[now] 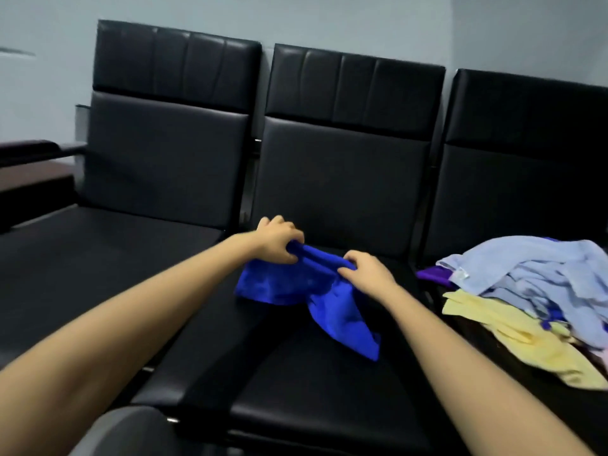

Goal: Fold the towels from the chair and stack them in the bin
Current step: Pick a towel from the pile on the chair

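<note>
- The left hand [279, 240] is pinching the far edge of the blue towel [332, 307], holding the bunched cloth between thumb and curled fingers.
- The right hand [365, 268] is gripping the same edge just beside it, with fingers curled over the cloth (how its thumb is lying I cannot tell, as the fabric is covering it).
- The blue towel is lying on the seat of the middle chair [296, 390], its far edge gathered between the two hands and one corner trailing toward the seat's front. Blur is softening its folds, and whether the gathered edge is touching the seat is hard to make out.
- A pile of towels [533, 291] is sitting on the right chair [526, 143], well apart from the blue towel. A pale blue towel [543, 268] is lying on top, a yellow towel [513, 330] is under it, and a purple towel [431, 274] is poking out at the near side. The frame edge is cutting the pile off.
- The left chair [164, 159] is standing beside the middle chair.
- A grey rounded shape [125, 432] is showing at the bottom, too blurred to identify.
</note>
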Motion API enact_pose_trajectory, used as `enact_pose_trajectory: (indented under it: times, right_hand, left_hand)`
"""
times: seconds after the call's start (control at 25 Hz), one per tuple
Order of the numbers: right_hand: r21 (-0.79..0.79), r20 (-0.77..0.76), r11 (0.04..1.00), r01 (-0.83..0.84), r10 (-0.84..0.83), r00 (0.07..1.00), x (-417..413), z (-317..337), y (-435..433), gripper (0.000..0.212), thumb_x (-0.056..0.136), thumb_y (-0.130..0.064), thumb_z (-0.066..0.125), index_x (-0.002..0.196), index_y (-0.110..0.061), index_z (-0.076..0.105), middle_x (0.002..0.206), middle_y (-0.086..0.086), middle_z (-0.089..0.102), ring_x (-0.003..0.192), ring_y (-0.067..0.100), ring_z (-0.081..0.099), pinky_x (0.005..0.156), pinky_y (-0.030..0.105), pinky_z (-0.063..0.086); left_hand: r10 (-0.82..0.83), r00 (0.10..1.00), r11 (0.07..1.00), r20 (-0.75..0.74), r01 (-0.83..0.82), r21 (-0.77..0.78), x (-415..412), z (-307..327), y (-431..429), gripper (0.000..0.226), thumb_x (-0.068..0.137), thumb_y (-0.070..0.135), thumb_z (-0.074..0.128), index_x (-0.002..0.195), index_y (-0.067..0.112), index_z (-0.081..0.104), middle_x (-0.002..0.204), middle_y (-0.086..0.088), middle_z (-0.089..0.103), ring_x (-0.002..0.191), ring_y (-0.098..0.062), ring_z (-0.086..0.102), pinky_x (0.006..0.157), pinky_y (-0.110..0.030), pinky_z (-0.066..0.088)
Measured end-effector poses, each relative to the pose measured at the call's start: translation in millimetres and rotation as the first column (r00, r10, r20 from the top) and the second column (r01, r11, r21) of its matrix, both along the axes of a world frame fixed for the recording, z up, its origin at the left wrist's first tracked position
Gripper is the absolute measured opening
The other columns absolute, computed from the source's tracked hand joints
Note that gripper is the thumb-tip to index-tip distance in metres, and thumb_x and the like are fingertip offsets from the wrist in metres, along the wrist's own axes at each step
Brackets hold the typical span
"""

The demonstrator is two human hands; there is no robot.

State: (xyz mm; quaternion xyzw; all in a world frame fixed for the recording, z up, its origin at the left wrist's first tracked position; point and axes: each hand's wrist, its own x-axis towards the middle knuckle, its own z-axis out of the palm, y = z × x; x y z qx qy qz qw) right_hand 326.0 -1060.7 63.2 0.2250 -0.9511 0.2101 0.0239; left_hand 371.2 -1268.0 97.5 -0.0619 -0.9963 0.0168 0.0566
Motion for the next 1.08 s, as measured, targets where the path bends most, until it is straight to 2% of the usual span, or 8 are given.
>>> enact_pose_trajectory:
  times: [0.16,0.32,0.48,0.68,0.8,0.88,0.96,1.08]
  right_hand:
    - [-0.204,-0.001,0.965,0.167,-0.170,0.985,20,-50,0,0.018,0.094,-0.021,0.046,0.105,-0.014,0.058,0.108,0.010,0.065,0.106,0.032,0.057,0.088,0.036,0.039]
    - [-0.407,-0.066,0.899,0.160,-0.203,0.977,13,-31,8,0.026,0.094,-0.019,0.048,0.118,-0.019,0.057,0.114,0.011,0.062,0.106,0.031,0.058,0.085,0.034,0.041]
    - [-0.032,-0.236,0.999,-0.003,-0.005,0.972,10,5,11,0.050,0.092,-0.043,0.053,0.139,-0.037,0.040,0.110,0.000,0.043,0.093,0.020,0.053,0.078,0.030,0.038]
    - [0.470,-0.247,0.878,-0.093,0.233,0.941,-9,-17,24,0.025,0.089,-0.035,0.056,0.112,-0.030,0.066,0.135,-0.006,0.043,0.126,0.019,0.039,0.093,0.032,0.029]
    - [-0.040,-0.214,0.997,-0.062,0.052,0.975,-23,-20,27,0.018,0.092,-0.018,0.051,0.097,-0.026,0.067,0.107,-0.006,0.061,0.107,0.018,0.052,0.090,0.032,0.036]
    - [-0.393,-0.190,0.911,-0.127,0.055,0.980,-23,-17,19,0.021,0.093,-0.006,0.048,0.092,-0.018,0.065,0.085,-0.008,0.060,0.090,0.013,0.053,0.076,0.023,0.038]
    - [-0.487,-0.274,0.862,-0.141,0.002,0.962,-18,-9,14,0.021,0.093,-0.001,0.047,0.097,-0.008,0.067,0.091,-0.006,0.057,0.094,0.010,0.051,0.078,0.015,0.034]
    - [-0.490,-0.218,0.860,-0.141,0.036,0.975,-12,-3,18,0.017,0.096,-0.008,0.043,0.090,-0.014,0.057,0.077,-0.006,0.054,0.077,0.008,0.049,0.066,0.022,0.035]
  left_hand:
    - [0.047,0.999,0.970,-0.005,-0.044,0.241,20,-69,22,0.024,0.087,0.021,0.053,0.110,0.015,0.050,0.114,-0.009,0.059,0.113,-0.032,0.051,0.084,-0.035,0.034]
    - [0.033,0.984,0.937,-0.174,0.030,0.348,25,-46,22,0.020,0.089,0.018,0.050,0.109,0.013,0.048,0.108,-0.019,0.063,0.097,-0.039,0.059,0.076,-0.039,0.044]
    - [0.050,0.997,0.898,-0.064,-0.017,0.439,5,-5,-6,0.016,0.095,0.017,0.049,0.099,0.013,0.065,0.100,-0.010,0.067,0.098,-0.026,0.061,0.082,-0.033,0.045]
    - [-0.087,0.950,0.810,0.301,-0.109,0.577,7,-26,-23,0.019,0.088,0.036,0.064,0.088,0.017,0.069,0.087,0.004,0.071,0.080,-0.009,0.065,0.073,-0.029,0.052]
    - [-0.055,0.922,0.904,0.384,-0.118,0.411,5,-36,-33,0.020,0.080,0.023,0.074,0.097,0.013,0.068,0.087,0.002,0.069,0.079,-0.013,0.064,0.069,-0.028,0.052]
    - [-0.023,0.964,0.871,0.265,-0.111,0.479,1,-39,-39,0.015,0.087,0.013,0.064,0.101,0.008,0.063,0.088,-0.004,0.065,0.080,-0.018,0.061,0.066,-0.032,0.053]
    - [-0.002,0.994,0.813,0.113,-0.064,0.579,-1,-43,-34,0.005,0.091,0.008,0.055,0.087,0.011,0.055,0.079,-0.003,0.057,0.073,-0.019,0.055,0.056,-0.027,0.049]
    - [0.003,1.000,0.741,-0.014,0.008,0.672,-2,-45,-26,0.017,0.092,0.011,0.054,0.078,0.020,0.050,0.073,0.004,0.052,0.072,-0.015,0.049,0.053,-0.019,0.040]
